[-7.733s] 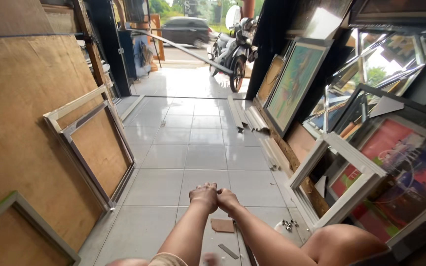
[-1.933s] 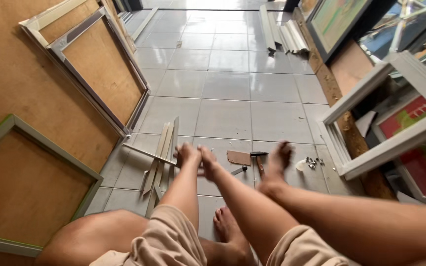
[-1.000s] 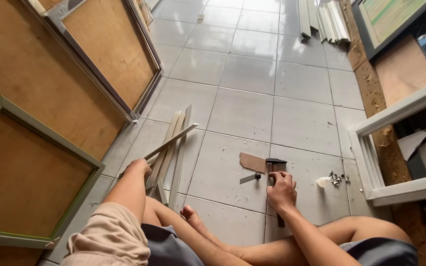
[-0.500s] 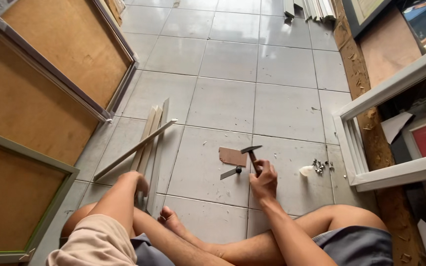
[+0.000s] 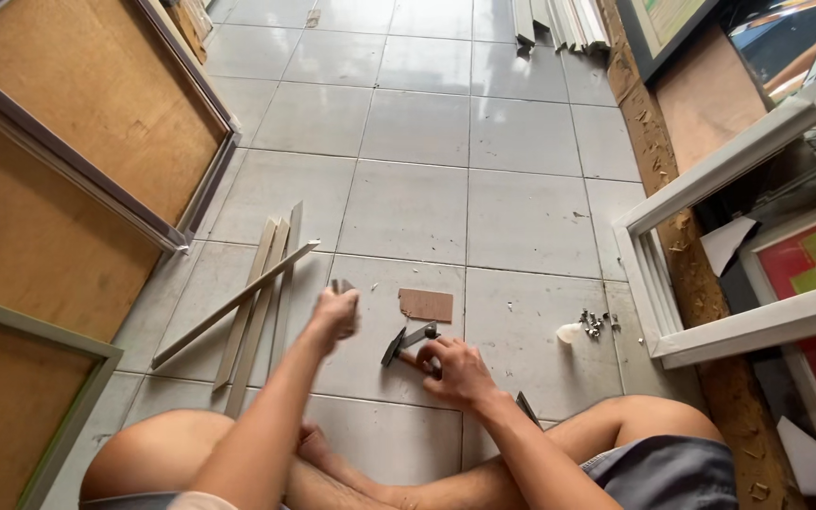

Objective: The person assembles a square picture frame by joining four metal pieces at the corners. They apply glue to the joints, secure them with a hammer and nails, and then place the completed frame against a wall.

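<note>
Head view: right hand grasps hammer; left hand clenched on small grey piece; brown cardboard rectangle beside.

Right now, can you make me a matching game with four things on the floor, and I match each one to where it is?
Things:
1. hammer
2. wooden strips
3. brown cardboard piece
4. small pile of nails

Places:
A. far out to the right of the right hand
B. under the right hand
C. left of the left hand
D. just beyond the hammer

Pairs: 1-B, 2-C, 3-D, 4-A
</note>
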